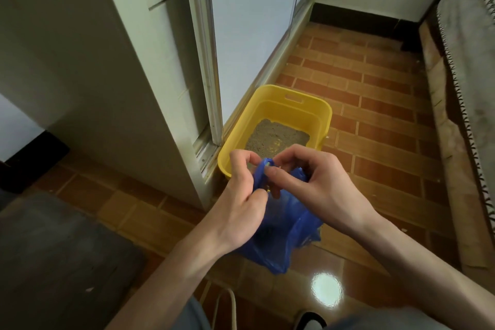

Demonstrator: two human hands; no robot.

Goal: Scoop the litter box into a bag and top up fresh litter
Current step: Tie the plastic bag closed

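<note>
A yellow plastic litter box (270, 99) stands on the tiled floor against the sliding-door track, with grey litter (276, 135) in its bottom. In front of it hangs a thin blue plastic bag (284, 230), held above the floor. My left hand (241, 195) pinches the bag's top edge with curled fingers. My right hand (308, 177) pinches the same bunched edge from the right, thumb and forefinger close to the left fingers. The bag's opening is hidden behind my hands. No scoop is in view.
A white door frame and pillar (150, 88) rise at the left. A dark grey mat (61, 257) lies at lower left. A bed edge with a patterned cover (466, 88) runs along the right. Brown tiled floor (375, 115) stretches beyond the box.
</note>
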